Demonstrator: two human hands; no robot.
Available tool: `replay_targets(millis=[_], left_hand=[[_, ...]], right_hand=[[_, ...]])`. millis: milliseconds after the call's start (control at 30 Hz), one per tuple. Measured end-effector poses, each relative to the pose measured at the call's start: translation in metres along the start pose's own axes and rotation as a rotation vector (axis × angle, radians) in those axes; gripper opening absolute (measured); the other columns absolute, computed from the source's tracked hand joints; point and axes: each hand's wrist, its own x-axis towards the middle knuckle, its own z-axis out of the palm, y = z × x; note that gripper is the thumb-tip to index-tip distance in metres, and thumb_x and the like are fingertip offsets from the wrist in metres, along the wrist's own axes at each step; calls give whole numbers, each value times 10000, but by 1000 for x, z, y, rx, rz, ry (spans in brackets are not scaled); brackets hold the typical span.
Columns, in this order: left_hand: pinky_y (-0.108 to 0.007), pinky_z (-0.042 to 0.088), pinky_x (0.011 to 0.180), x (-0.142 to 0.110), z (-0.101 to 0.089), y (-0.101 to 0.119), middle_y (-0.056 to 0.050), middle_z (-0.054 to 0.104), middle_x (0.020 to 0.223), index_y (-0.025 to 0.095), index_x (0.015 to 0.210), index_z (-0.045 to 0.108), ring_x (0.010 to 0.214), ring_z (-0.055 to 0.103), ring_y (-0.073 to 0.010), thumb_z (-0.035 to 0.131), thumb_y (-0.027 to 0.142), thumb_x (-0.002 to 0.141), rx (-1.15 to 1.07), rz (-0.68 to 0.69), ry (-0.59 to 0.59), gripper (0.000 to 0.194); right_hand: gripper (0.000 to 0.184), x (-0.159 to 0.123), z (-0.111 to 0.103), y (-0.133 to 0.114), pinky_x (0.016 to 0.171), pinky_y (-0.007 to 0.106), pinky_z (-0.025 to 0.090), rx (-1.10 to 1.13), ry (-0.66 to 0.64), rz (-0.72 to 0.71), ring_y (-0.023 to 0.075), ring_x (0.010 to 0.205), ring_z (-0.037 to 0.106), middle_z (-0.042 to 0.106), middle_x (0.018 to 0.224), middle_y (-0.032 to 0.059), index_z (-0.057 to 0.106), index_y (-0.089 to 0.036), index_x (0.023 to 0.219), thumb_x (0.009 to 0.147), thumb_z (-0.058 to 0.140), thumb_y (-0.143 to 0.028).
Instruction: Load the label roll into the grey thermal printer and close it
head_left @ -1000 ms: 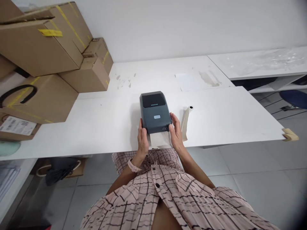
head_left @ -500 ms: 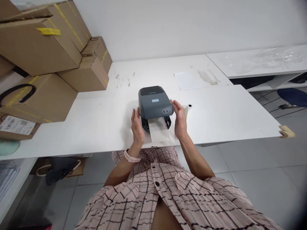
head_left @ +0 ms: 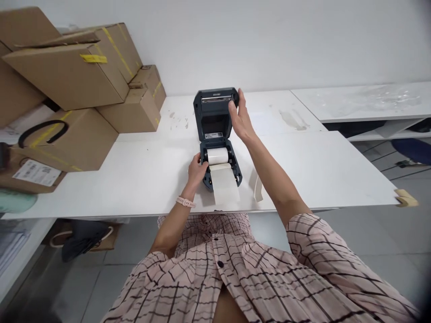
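A dark grey label printer stands on the white table with its lid swung up and back. Inside lies a white paper roll, and a strip of paper runs out over the front towards the table edge. My right hand grips the lid's upper right corner and holds it up. My left hand is curled against the left side of the printer's base, beside the roll. A pale watch band sits on my left wrist.
Several cardboard boxes are stacked at the table's left. A loose paper strip lies right of the printer. A second white surface stands at the back right, and a bag sits on the floor under the table.
The printer's lid has gone from closed to fully raised. My right hand rose with it to the lid's top corner; my left hand stayed at the base. The roll inside now shows.
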Motion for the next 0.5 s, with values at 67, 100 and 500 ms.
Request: replay_targets(millis=[67,100,500], left_hand=[[-405,535,990,-1,-4,5,-131,673,1405,216,1395,591,1247,652,-301,577,302,868,124,-17,-15,534],[-412,534,964,-1,-7,8,-134,705,1342,214,1378,604,1199,670,-311,574,330,871,208,-32,-26,521],[-436,510,901,6,-11,30,-170,750,1212,191,1202,648,1145,689,-368,437,289,916,652,-78,-163,369]], right_hand=[[845,-5,-8,-9,1265,659,225,-55,33,-68,382,1605,207,307,1703,95,113,-316,1674,989,327,-761],[794,-11,-12,-14,1261,647,245,-70,34,-113,379,1587,256,357,1678,104,195,-307,1659,1002,365,-719],[1116,-42,44,-8,950,521,557,-364,-977,-96,387,1177,688,645,1442,176,296,-276,1643,664,830,-238]])
